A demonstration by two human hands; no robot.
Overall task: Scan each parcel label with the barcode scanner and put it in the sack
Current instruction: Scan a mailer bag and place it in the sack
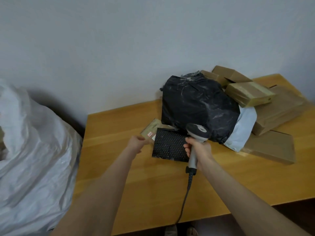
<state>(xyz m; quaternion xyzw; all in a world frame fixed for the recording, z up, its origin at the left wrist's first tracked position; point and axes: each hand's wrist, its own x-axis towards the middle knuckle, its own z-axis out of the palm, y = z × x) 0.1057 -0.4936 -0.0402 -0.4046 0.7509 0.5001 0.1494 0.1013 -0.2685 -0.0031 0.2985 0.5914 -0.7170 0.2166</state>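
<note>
Wooden table (136,184), white sack (34,150) beside, left hand (137,143) pinching tan parcel (150,128), right hand (197,148) gripping scanner (198,132).

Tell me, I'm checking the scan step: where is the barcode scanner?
Head view, right of centre: the right hand grips the barcode scanner, its head beside the dotted black parcel.

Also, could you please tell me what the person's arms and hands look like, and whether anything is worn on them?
Both are bare. The left forearm and right forearm show no sleeve up to the frame's lower edge. The left hand and right hand have no gloves, and no watch or bracelet shows at either wrist. Rings are too small to tell.
</note>
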